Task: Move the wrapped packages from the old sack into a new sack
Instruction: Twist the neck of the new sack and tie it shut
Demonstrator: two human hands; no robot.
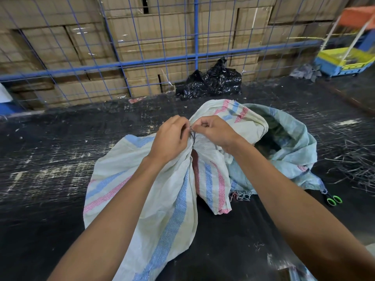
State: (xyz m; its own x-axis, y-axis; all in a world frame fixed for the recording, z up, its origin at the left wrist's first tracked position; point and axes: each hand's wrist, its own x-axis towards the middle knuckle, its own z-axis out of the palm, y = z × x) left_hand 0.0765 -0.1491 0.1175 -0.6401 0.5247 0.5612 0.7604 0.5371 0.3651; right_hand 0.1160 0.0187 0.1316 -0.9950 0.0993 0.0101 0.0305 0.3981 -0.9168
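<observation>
A cream woven sack [162, 199] with blue and pink stripes stands in front of me, its neck gathered and bound by a thin grey tie [193, 136]. My left hand [170, 138] and my right hand [215, 130] both pinch that tie at the gathered neck, fingers curled. Behind and to the right sits a greenish woven sack [292, 138] with its mouth open and dark inside. No wrapped packages are visible.
Green-handled scissors [333, 199] lie on the black floor at right, near a heap of cut grey straps [353, 167]. A black plastic bag [213, 82] leans against the blue wire fence [142, 63] with stacked cardboard boxes behind. A yellow-blue cart [345, 59] stands far right.
</observation>
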